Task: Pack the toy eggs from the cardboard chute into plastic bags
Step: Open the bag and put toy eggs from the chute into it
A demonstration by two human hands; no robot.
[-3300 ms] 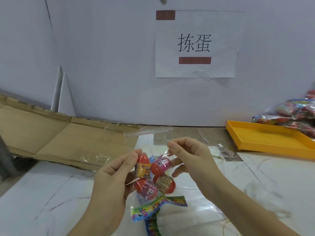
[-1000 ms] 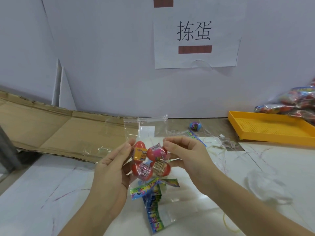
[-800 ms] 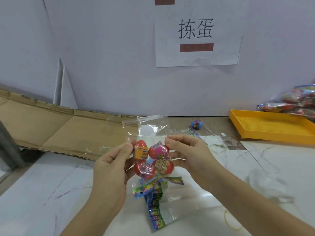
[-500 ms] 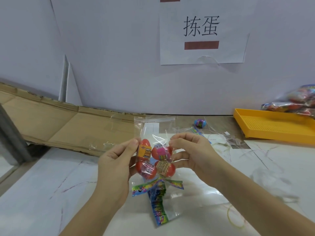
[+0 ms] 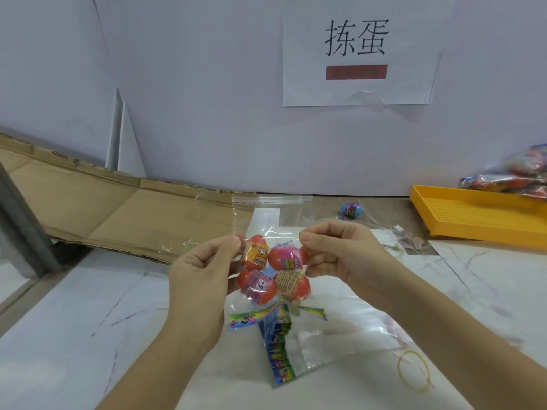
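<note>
A clear plastic bag (image 5: 270, 213) stands upright between my hands, its open flap with an adhesive strip at the top. Inside it sit several toy eggs (image 5: 273, 270), red and pink with printed labels. My left hand (image 5: 204, 270) pinches the bag's left edge beside the eggs. My right hand (image 5: 334, 253) pinches the right edge. The brown cardboard chute (image 5: 103, 208) slopes down from the left, with no eggs visible on it. One loose blue egg (image 5: 350, 210) lies behind, near the wall.
Colourful printed header strips (image 5: 275, 344) and flat clear bags lie on the white marble table under my hands. A yellow rubber band (image 5: 413, 369) lies at the right. An orange mesh tray (image 5: 479, 217) stands at the back right with filled bags (image 5: 515, 176) beyond it.
The bag of eggs stays pinched between both hands. The view has shifted slightly, bringing the loose blue egg behind into sight since the oldest frame.
</note>
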